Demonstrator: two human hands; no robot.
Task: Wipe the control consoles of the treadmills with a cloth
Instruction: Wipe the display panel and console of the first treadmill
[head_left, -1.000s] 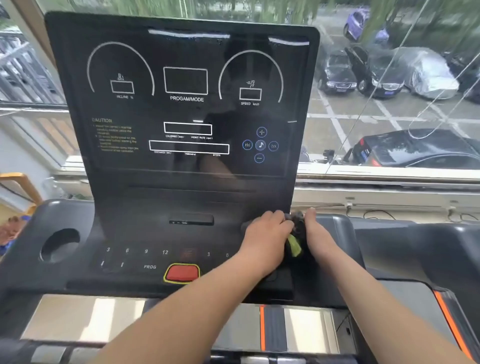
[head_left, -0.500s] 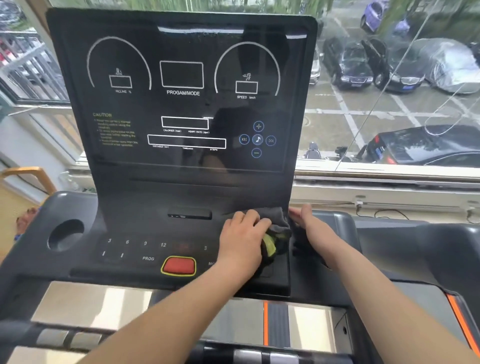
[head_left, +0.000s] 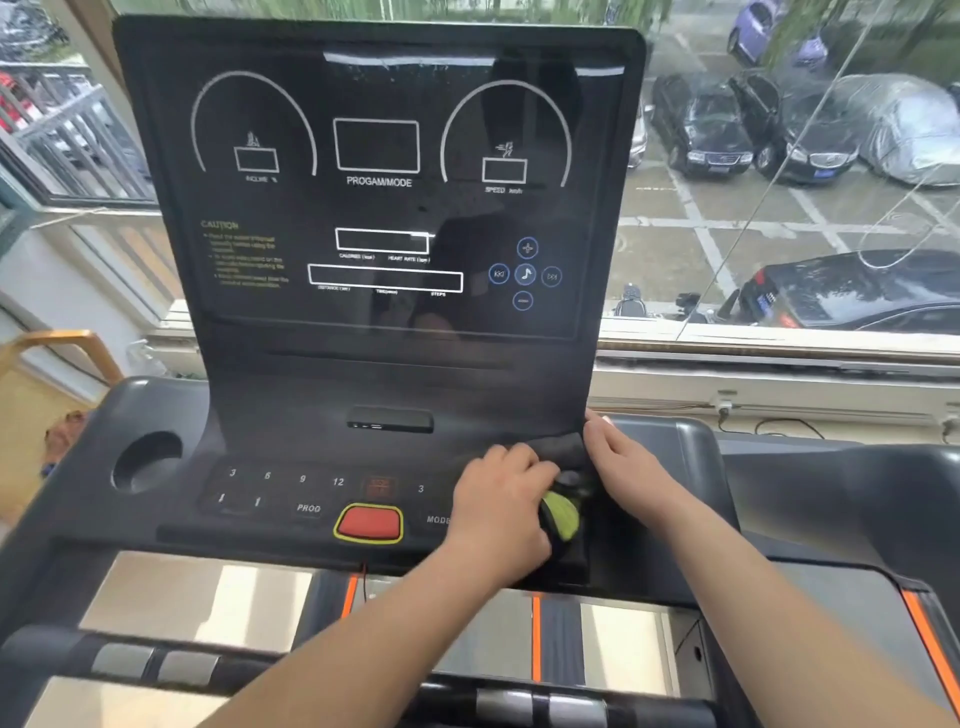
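My left hand (head_left: 498, 506) lies on the cloth (head_left: 563, 451), fingers curled over it, gripping it and pressing it down on the console (head_left: 291, 415). The cloth is dark grey, with a green patch that shows at 3 o'clock of my left hand, between my two hands. It sits on the lower right part of the key panel, at 3 o'clock from the red button (head_left: 369, 524). My right hand (head_left: 631, 467) rests at 3 o'clock of the cloth. Its fingers are fairly straight and close together, pointing to 11 o'clock along the panel's right edge, and its thumb side touches the cloth. The screen (head_left: 379, 197) stands tilted back at 12 o'clock, dark with white outlines. A cup holder (head_left: 148, 460) is at 9 o'clock from the button. Behind the console, a window (head_left: 779, 340) shows parked cars (head_left: 711, 124).
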